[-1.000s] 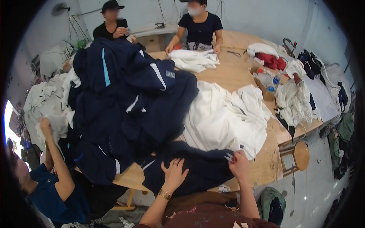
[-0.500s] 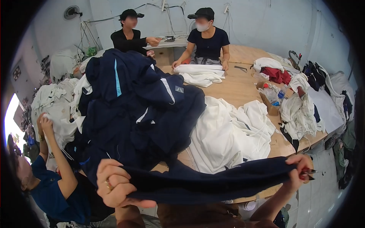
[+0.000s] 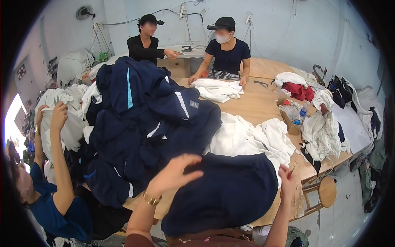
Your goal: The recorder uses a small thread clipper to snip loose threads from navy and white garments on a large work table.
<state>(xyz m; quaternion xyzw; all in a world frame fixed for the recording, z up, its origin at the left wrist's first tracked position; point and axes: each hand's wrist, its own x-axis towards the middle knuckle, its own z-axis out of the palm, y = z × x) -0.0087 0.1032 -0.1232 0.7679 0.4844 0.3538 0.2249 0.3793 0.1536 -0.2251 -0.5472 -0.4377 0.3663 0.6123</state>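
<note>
A navy garment (image 3: 224, 193) lies spread on the near edge of the wooden table (image 3: 255, 105), in front of me. My left hand (image 3: 175, 171) hovers over its left top corner with fingers apart, holding nothing. My right hand (image 3: 286, 178) rests at the garment's right edge and pinches the cloth there. A big heap of navy jackets with white and light-blue stripes (image 3: 144, 123) rises just left of the garment. White garments (image 3: 251, 138) lie behind it.
A person in blue (image 3: 53, 197) at the left reaches up into white cloth (image 3: 61, 111). Two people in dark tops (image 3: 226, 51) stand at the far side by folded white cloth (image 3: 216, 88). More clothes and a box with bottles (image 3: 292, 113) crowd the right. A wooden stool (image 3: 325, 191) stands below.
The navy garment, held stretched in the air between both hands half a second ago, now lies flat on the table. My left hand has let go and lifted.
</note>
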